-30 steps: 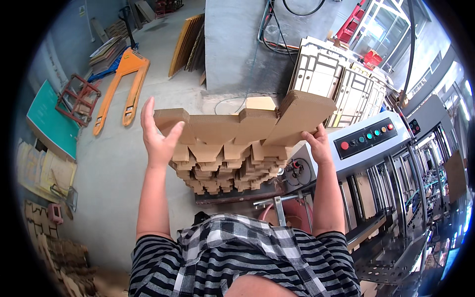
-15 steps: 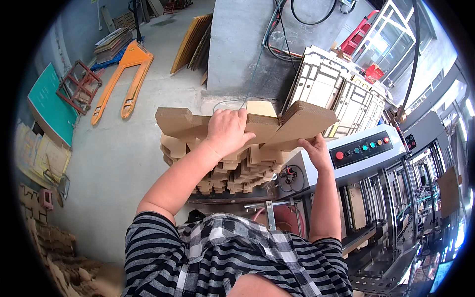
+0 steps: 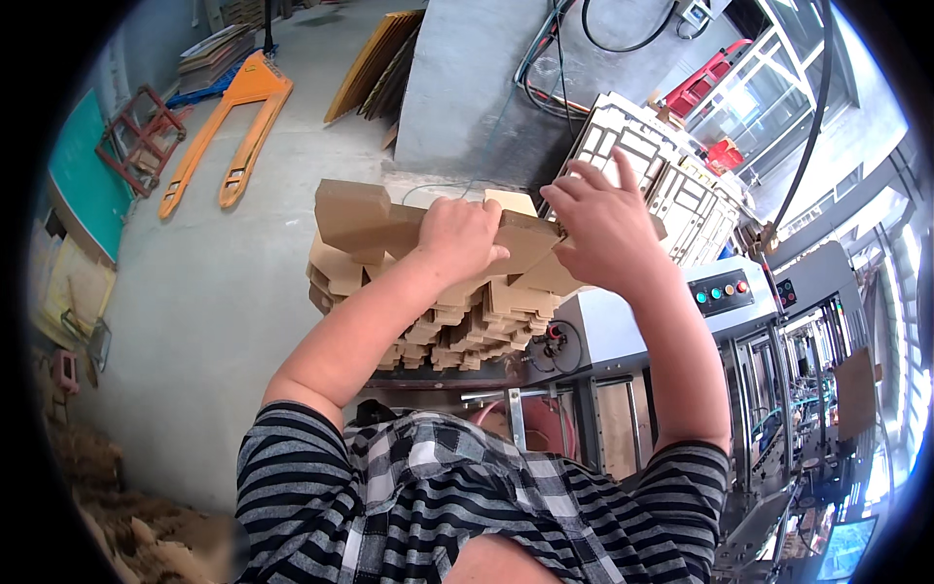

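A bundle of flat brown die-cut cardboard blanks point(image 3: 352, 218) stands on edge in front of me, its long side running left to right. My left hand point(image 3: 459, 239) is closed over the bundle's top edge near the middle, thumb on the near face. Over the bundle's right part is my right hand point(image 3: 605, 226), fingers spread and raised, hiding much of that end. Whether its palm or thumb touches the cardboard I cannot tell. Below and behind the bundle lies a tall, uneven stack of similar cardboard blanks point(image 3: 452, 336).
To the right stands a grey machine with a button panel point(image 3: 720, 292). White patterned boards point(image 3: 632, 146) lean behind it. An orange pallet jack point(image 3: 238, 127) rests on the floor at far left, near a green board point(image 3: 88, 180). Cardboard scraps point(image 3: 156, 545) lie at lower left.
My right hand has left the bundle's lower right edge and risen over its top, fingers spreading. My left hand keeps its hold. The whole view has shifted slightly.
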Demonstrator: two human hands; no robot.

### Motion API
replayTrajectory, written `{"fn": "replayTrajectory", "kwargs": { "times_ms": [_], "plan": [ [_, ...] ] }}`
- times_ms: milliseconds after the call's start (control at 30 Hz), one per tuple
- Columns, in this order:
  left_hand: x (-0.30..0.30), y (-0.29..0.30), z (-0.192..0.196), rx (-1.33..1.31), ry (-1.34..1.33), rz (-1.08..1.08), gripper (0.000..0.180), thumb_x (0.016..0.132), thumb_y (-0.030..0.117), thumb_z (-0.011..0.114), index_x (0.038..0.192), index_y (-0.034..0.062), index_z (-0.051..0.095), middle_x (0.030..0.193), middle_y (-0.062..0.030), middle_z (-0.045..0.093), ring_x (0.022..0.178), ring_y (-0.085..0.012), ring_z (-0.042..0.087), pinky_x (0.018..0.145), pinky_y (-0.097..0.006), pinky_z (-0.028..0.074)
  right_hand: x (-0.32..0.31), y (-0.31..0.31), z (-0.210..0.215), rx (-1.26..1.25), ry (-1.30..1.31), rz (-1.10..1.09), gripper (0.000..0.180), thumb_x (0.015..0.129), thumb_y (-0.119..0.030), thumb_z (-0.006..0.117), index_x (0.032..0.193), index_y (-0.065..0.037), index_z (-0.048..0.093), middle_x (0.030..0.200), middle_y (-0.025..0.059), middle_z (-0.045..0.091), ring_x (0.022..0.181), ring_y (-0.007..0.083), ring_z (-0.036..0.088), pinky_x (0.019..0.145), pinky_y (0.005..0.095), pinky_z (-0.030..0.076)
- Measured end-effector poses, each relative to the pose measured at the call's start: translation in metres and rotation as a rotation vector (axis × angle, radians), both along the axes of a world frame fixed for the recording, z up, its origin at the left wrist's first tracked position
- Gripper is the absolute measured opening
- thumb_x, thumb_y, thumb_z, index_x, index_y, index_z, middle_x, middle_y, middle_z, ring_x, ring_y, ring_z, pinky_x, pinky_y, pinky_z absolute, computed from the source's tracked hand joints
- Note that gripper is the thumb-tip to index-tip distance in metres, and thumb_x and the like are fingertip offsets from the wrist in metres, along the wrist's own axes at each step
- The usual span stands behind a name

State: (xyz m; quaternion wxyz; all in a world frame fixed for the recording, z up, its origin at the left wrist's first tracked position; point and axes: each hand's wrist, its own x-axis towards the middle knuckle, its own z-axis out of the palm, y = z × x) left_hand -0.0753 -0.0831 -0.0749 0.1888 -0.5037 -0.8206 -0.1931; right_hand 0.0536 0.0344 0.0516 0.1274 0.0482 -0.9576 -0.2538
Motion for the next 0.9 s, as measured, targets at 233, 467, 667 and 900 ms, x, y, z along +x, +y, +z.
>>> {"fn": "replayTrajectory", "kwargs": {
  "times_ms": [233, 467, 667, 900],
  "plan": [
    [-0.001, 0.004, -0.002, -0.009, -0.012, 0.010, 0.052, 0.067, 0.049, 0.074, 0.087, 0.0046, 0.057, 0.070, -0.0055, 0.064, 0.070, -0.0217, 0.064, 0.063, -0.033, 0.046, -0.042, 0.003, -0.003, 0.155, -0.499, -0.418, 0.009, 0.075, -0.012, 0.061, 0.075, -0.010, 0.070, 0.075, 0.0037, 0.067, 0.078, 0.0236, 0.065, 0.095, 0.0448, 0.038],
    [-0.003, 0.003, -0.001, 0.000, -0.029, -0.006, 0.051, 0.067, 0.049, 0.075, 0.086, 0.0053, 0.057, 0.067, -0.0053, 0.064, 0.067, -0.0220, 0.064, 0.062, -0.034, 0.046, -0.046, -0.007, -0.008, 0.235, -0.478, -0.392, 0.010, 0.075, -0.012, 0.061, 0.078, -0.011, 0.071, 0.077, 0.0041, 0.067, 0.076, 0.0229, 0.066, 0.084, 0.0427, 0.043],
    [0.000, 0.000, 0.004, -0.044, -0.041, 0.000, 0.049, 0.069, 0.048, 0.074, 0.088, 0.0061, 0.057, 0.070, -0.0050, 0.064, 0.070, -0.0212, 0.065, 0.065, -0.034, 0.047, -0.046, -0.017, -0.010, 0.234, -0.491, -0.427, 0.011, 0.074, -0.012, 0.062, 0.078, -0.011, 0.071, 0.078, 0.0046, 0.068, 0.076, 0.0224, 0.066, 0.077, 0.0393, 0.048],
    [0.002, 0.002, 0.003, -0.087, -0.113, -0.025, 0.047, 0.072, 0.047, 0.072, 0.093, 0.0059, 0.058, 0.079, -0.0045, 0.066, 0.076, -0.0201, 0.065, 0.070, -0.034, 0.046, -0.051, -0.015, -0.003, 0.138, -0.496, -0.505, 0.013, 0.073, -0.011, 0.062, 0.081, -0.009, 0.071, 0.079, 0.0074, 0.068, 0.079, 0.0250, 0.067, 0.069, 0.0341, 0.053]
  ]
}}
